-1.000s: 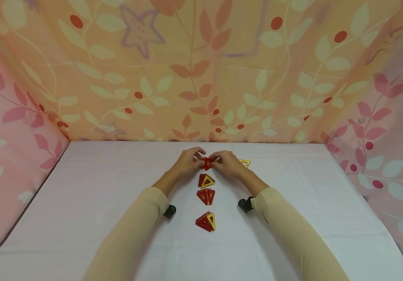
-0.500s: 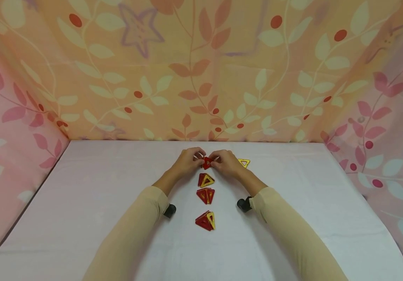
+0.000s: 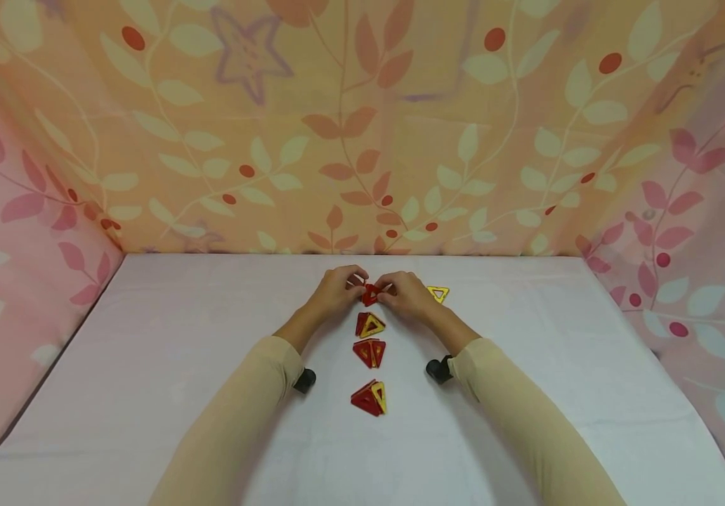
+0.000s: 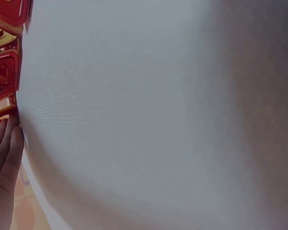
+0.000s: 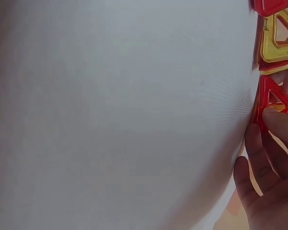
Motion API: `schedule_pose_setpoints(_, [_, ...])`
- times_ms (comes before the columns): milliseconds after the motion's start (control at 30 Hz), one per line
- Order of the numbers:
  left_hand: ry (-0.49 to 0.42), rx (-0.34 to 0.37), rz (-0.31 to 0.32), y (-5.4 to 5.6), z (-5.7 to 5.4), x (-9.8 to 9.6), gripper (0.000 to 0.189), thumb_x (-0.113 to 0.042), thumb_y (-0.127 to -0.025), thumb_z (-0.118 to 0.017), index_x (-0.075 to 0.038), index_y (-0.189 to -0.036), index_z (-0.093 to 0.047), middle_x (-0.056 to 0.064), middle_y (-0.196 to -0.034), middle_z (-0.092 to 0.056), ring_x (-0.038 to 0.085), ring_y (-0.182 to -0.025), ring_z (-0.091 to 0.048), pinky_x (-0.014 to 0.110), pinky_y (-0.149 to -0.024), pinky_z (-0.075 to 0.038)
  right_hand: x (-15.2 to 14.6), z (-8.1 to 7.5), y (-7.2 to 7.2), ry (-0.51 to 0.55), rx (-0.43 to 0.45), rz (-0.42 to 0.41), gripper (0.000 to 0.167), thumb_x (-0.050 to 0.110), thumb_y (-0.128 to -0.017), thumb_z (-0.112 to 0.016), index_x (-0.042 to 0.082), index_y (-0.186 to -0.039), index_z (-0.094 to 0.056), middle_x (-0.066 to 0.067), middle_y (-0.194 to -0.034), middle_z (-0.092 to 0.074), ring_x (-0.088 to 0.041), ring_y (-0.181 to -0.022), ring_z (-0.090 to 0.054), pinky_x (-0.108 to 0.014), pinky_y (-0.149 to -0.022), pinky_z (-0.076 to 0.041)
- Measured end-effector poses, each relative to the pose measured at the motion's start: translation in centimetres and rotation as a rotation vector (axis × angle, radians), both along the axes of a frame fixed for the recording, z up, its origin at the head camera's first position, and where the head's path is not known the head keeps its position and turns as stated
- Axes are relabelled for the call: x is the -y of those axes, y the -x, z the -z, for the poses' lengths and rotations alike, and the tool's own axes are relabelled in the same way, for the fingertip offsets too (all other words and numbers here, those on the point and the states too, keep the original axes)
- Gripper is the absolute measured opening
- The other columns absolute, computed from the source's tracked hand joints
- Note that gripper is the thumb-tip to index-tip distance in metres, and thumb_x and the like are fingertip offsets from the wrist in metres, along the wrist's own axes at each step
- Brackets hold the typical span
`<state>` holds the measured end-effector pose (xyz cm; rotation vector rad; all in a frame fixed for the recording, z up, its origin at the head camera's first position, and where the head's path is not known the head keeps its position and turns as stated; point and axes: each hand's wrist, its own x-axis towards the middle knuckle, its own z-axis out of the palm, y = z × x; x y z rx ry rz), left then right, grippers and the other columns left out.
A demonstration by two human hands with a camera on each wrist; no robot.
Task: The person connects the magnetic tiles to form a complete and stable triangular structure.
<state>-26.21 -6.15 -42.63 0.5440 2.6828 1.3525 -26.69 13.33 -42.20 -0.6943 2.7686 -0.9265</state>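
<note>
At the far end of a row, my left hand [image 3: 337, 289] and right hand [image 3: 408, 293] hold a small group of red magnetic triangle tiles [image 3: 370, 295] between them. In the right wrist view, my thumb and fingers pinch a red triangle tile [image 5: 266, 96] standing on the cloth. Left fingers [image 4: 12, 151] reach the group's other side in the left wrist view; the frame edge cuts off most of that grip. Nearer stand a red-and-yellow pyramid [image 3: 371, 325], a mostly red one [image 3: 369, 353] and another red-and-yellow one [image 3: 369, 398].
A yellow triangle tile [image 3: 438, 293] lies beyond my right wrist. White cloth covers the table [image 3: 166, 365]. Patterned fabric [image 3: 362, 176] encloses the back and sides. Black cameras [image 3: 438, 370] sit at both wrists.
Both hands stay at the far tiles. The red tiles between them have turned slightly, showing more of one triangular face; the nearer pyramids stay put.
</note>
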Motion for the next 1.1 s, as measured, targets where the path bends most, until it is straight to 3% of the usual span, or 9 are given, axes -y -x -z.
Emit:
schedule_pose_setpoints(267, [-0.003,0.012,-0.003,-0.31,-0.23,0.0,0.024,-0.003,-0.094,-0.063,-0.001,-0.118,-0.065,0.014,-0.108,-0.068,0.025,-0.097,-0.066,0.035,-0.088,-0.055,0.23,0.09,-0.07,-0.007,0.016,0.031,0.021,0.011,-0.096,-0.066,0.006,-0.115,-0.071,-0.005,-0.11,-0.071,-0.018,-0.092,-0.063,-0.034,-0.088,-0.052])
schedule_pose_setpoints(533, [-0.021,0.04,0.007,-0.45,-0.23,-0.01,0.033,-0.003,-0.087,-0.074,-0.002,-0.118,-0.064,0.014,-0.108,-0.067,0.025,-0.096,-0.066,0.033,-0.086,-0.056,0.26,0.17,-0.04,-0.006,0.023,0.034,0.022,0.011,-0.096,-0.066,0.005,-0.116,-0.07,-0.006,-0.111,-0.07,-0.019,-0.093,-0.063,-0.034,-0.089,-0.053])
schedule_pose_setpoints(800, [-0.001,0.054,-0.008,-0.62,-0.33,-0.21,0.031,-0.002,-0.089,-0.073,-0.003,-0.118,-0.063,0.013,-0.107,-0.067,0.023,-0.095,-0.065,0.033,-0.087,-0.056,-0.07,-0.21,-0.36,-0.015,0.012,0.003,0.027,0.007,-0.093,-0.069,0.003,-0.12,-0.069,-0.008,-0.106,-0.069,-0.019,-0.088,-0.059,-0.031,-0.084,-0.052])
schedule_pose_setpoints(1100, [-0.006,0.049,0.014,-0.66,-0.4,-0.13,0.03,0.0,-0.089,-0.072,-0.002,-0.118,-0.063,0.015,-0.106,-0.068,0.024,-0.094,-0.066,0.034,-0.087,-0.055,-0.29,-0.26,-0.56,-0.073,-0.047,-0.013,0.016,0.006,-0.092,-0.069,0.004,-0.108,-0.072,-0.005,-0.099,-0.071,-0.018,-0.086,-0.06,-0.033,-0.083,-0.052])
